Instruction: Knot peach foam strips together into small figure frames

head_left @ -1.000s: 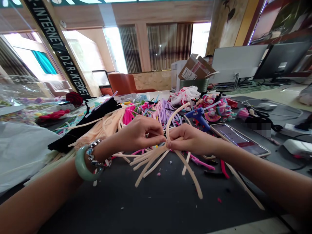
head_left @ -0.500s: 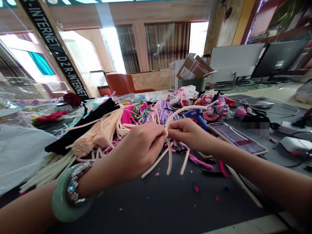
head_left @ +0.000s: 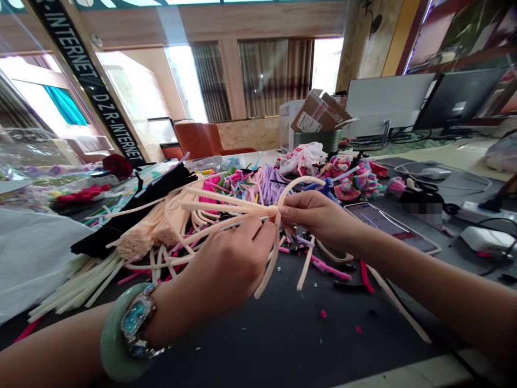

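Note:
Several cream pipe cleaners (head_left: 230, 207) meet in a knot-like crossing between my hands, with their long ends fanning out to the left. Pinched at that crossing by my right hand (head_left: 317, 214), one stem arches up and its tail bends down toward the desk. My left hand (head_left: 238, 250), wearing a green bangle and a jewelled bracelet, is closed with fingertips at the lower side of the same crossing. Its fingertips are partly hidden. Behind the left wrist lies a thick bundle of cream pipe cleaners (head_left: 155, 229).
Pink and purple pipe cleaners (head_left: 270, 180) are heaped behind my hands, black ones (head_left: 137, 207) to the left. A blue glue gun (head_left: 332, 192) sits partly behind my right hand. To its right lie a phone (head_left: 393, 229) and a white charger (head_left: 487, 240). Scraps dot the dark desk (head_left: 242, 345).
My left hand has moved slightly down and turned, so the stems' ends to the left now show above it. The arched stem has tightened, and its hanging tail has swung left.

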Motion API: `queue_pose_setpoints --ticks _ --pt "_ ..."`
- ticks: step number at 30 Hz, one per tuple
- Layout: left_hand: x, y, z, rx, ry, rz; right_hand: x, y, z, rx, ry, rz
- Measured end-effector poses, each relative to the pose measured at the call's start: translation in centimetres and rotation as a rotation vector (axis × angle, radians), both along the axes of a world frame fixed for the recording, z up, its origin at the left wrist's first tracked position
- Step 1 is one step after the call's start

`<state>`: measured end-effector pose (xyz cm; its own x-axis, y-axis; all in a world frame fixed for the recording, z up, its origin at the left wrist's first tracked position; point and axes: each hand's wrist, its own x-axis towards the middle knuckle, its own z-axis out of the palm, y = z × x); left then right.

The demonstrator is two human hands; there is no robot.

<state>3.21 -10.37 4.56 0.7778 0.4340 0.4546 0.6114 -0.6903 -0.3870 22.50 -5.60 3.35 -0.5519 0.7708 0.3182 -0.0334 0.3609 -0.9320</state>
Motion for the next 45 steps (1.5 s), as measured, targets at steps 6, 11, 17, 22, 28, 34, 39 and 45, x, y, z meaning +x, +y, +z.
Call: queue_pose_setpoints --ticks 6,11,17,22,28,34,39,45 --pt "0.3 0.1 -0.2 0.146 0.022 0.033 -0.3 -0.4 0.0 -0.021 0.045 -0.088" --pt "0.4 0.4 -0.3 0.145 0.044 0.074 -0.4 -0.6 0.0 -0.030 0.128 -0.125" --pt "0.3 1.8 -1.3 0.124 -0.061 0.051 -0.3 -0.4 0.0 -0.020 0.186 -0.178" --pt "-0.1 3.3 -2.4 0.067 -0.191 -0.066 -0.2 -0.1 0.0 0.008 0.177 -0.173" --pt "1.1 3.4 -2.2 -0.523 -0.581 -0.187 -0.4 -0.4 0.1 -0.131 0.182 -0.075" --pt "1.5 3.9 -2.8 -1.344 -0.880 -0.210 -0.3 -0.4 0.1 -0.188 0.140 0.018" --pt "1.3 4.0 -2.2 -1.427 -0.880 -0.145 -0.2 -0.3 0.1 -0.025 -0.004 -0.063" --pt "1.4 3.6 -1.6 -1.427 -0.882 -0.109 -0.4 -0.8 0.1 0.176 -0.162 -0.126"
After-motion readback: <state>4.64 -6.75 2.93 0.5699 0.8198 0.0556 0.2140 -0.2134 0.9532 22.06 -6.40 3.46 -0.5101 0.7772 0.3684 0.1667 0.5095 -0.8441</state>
